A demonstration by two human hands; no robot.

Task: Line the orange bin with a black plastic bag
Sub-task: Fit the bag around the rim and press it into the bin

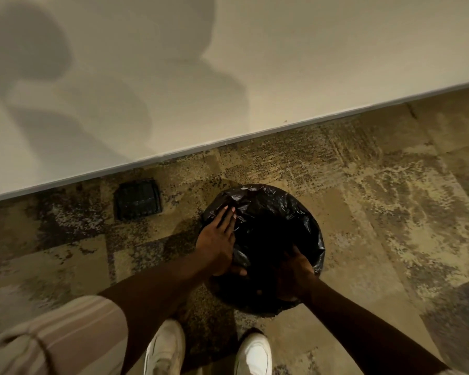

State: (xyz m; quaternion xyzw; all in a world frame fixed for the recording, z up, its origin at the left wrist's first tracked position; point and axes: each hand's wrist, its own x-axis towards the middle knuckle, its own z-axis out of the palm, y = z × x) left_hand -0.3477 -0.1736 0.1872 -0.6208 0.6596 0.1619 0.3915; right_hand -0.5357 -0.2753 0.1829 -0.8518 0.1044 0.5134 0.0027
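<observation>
A black plastic bag [276, 212] is draped over a round bin on the floor in front of me and hides all of the bin's orange. Its mouth gapes dark in the middle. My left hand [218, 239] lies flat on the bag at the bin's left edge, fingers spread and pointing away from me, thumb hooked over the plastic. At the near right edge, my right hand [295, 274] curls down over the rim with its fingers inside the bag's opening, holding the plastic.
The bin stands on patterned brown carpet [377, 201] near a white wall and baseboard [228, 142]. A black square floor plate [137, 199] lies left of the bin. My two white shoes [209, 350] are just in front of it.
</observation>
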